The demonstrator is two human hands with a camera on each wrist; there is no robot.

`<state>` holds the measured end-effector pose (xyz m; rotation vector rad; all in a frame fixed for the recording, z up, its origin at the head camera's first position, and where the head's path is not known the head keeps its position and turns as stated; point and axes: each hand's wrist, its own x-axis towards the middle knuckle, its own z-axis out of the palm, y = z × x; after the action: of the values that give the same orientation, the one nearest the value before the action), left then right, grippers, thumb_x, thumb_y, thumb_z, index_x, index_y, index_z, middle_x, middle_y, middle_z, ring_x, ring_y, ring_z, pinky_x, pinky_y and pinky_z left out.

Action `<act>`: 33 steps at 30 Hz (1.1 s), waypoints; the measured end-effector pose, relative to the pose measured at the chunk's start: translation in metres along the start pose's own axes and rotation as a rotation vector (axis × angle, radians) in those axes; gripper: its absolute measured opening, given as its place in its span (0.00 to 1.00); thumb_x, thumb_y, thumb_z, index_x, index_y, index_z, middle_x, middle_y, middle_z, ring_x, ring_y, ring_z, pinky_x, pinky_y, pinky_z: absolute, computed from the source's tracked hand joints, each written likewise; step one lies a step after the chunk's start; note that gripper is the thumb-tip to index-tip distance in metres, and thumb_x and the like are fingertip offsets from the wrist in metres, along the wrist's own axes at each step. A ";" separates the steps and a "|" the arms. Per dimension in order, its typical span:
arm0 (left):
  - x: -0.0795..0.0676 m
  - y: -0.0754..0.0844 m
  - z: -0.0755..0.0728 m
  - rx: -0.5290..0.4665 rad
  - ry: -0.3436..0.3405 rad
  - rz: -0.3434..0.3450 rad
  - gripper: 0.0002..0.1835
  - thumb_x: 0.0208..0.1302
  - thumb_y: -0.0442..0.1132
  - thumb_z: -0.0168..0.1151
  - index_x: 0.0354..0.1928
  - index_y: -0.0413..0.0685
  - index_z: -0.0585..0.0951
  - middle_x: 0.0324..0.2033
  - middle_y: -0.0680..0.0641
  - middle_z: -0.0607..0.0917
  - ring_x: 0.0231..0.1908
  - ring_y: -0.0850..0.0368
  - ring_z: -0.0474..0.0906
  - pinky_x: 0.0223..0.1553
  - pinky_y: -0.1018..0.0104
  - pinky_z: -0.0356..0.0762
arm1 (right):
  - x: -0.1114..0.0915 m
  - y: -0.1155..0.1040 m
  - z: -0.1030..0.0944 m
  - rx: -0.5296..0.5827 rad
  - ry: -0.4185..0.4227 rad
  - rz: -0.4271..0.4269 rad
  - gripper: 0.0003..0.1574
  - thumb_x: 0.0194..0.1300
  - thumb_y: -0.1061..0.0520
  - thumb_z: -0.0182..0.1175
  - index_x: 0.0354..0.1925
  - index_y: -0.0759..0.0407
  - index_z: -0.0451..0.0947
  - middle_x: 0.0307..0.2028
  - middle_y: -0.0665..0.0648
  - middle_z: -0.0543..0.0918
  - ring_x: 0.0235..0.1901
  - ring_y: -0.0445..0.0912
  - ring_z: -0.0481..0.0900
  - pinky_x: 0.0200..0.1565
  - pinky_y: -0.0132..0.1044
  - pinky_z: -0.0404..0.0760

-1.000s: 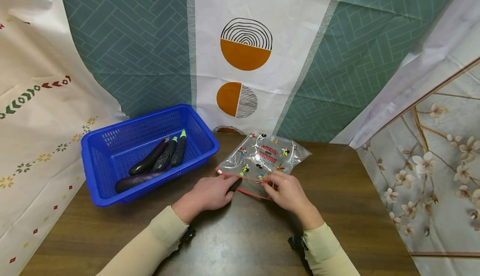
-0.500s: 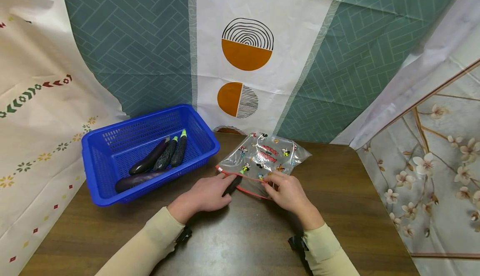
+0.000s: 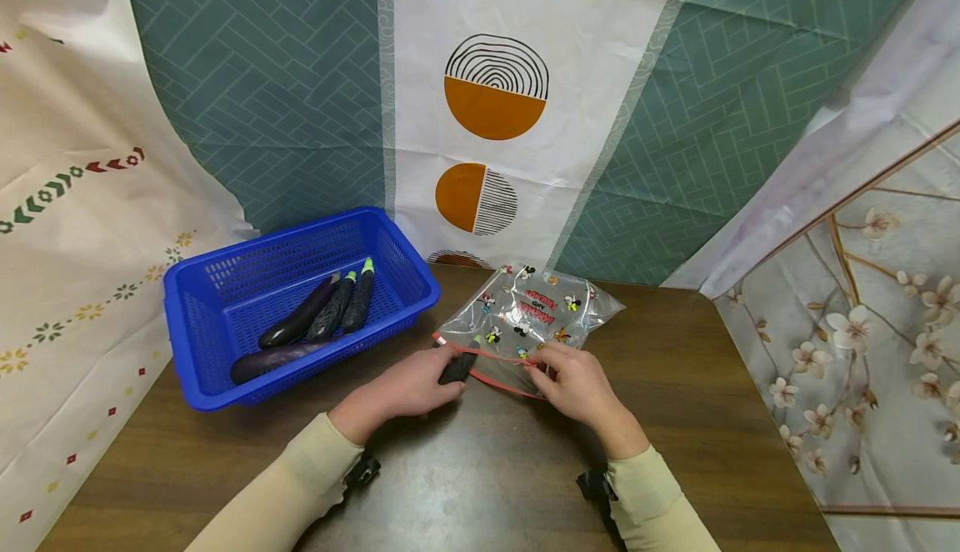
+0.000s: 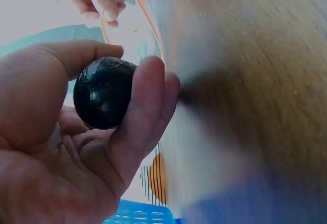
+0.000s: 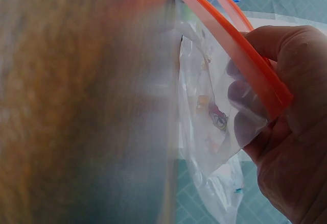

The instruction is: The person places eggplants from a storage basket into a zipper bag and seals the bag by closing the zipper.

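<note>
In the head view my left hand (image 3: pixel 408 383) grips a dark green zucchini (image 3: pixel 457 367) at the mouth of a clear zip bag (image 3: pixel 536 310) with cartoon prints. The zucchini's pale green tip lies inside the bag, while its thick end stays in my hand. From the left wrist, that rounded end (image 4: pixel 102 94) sits between thumb and fingers. My right hand (image 3: pixel 581 381) pinches the bag's red-edged rim, holding the mouth apart. In the right wrist view the thumb is on the red zip strip (image 5: pixel 245 55), and fingers show through the plastic.
A blue plastic basket (image 3: pixel 300 239) stands at the left of the wooden table (image 3: pixel 660 368). It holds several dark vegetables: purple eggplants (image 3: pixel 300 312) and zucchini (image 3: pixel 358 298) with green ends. Patterned cloths (image 3: pixel 637 102) hang behind the table and at both sides.
My left hand has shifted a little left with the zucchini, and more of the zucchini shows beside the fingers. The right hand and the bag have hardly moved.
</note>
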<state>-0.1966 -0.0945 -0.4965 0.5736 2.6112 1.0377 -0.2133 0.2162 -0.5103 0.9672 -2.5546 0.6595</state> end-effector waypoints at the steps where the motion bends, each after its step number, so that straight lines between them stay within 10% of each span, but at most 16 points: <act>1: -0.001 0.000 0.000 -0.032 -0.006 -0.023 0.24 0.76 0.42 0.72 0.67 0.40 0.78 0.43 0.42 0.85 0.22 0.55 0.85 0.25 0.56 0.86 | 0.000 0.000 0.000 -0.001 -0.001 0.002 0.02 0.72 0.56 0.74 0.41 0.52 0.92 0.34 0.43 0.84 0.28 0.35 0.75 0.28 0.33 0.75; 7: -0.003 0.002 -0.001 -0.105 -0.020 -0.150 0.16 0.80 0.49 0.70 0.47 0.45 0.78 0.19 0.44 0.84 0.10 0.54 0.79 0.14 0.56 0.81 | -0.001 0.000 0.001 -0.001 0.001 0.001 0.02 0.70 0.57 0.75 0.42 0.52 0.92 0.33 0.43 0.84 0.28 0.35 0.75 0.28 0.33 0.75; 17: 0.000 0.000 0.001 -0.051 0.024 -0.206 0.21 0.80 0.61 0.66 0.43 0.50 0.80 0.20 0.48 0.83 0.11 0.55 0.79 0.18 0.61 0.73 | 0.000 0.000 0.000 0.007 0.012 -0.016 0.02 0.71 0.57 0.75 0.42 0.52 0.92 0.32 0.43 0.83 0.27 0.35 0.74 0.29 0.33 0.75; 33: 0.000 0.005 -0.001 -0.312 0.001 -0.131 0.22 0.64 0.31 0.66 0.60 0.32 0.80 0.25 0.44 0.85 0.14 0.58 0.77 0.17 0.62 0.80 | 0.001 0.001 0.001 0.004 0.029 -0.017 0.03 0.68 0.58 0.76 0.40 0.52 0.91 0.30 0.43 0.81 0.26 0.36 0.75 0.28 0.34 0.75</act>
<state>-0.1958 -0.0916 -0.4926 0.3237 2.3815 1.3630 -0.2147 0.2162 -0.5115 0.9720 -2.5185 0.6688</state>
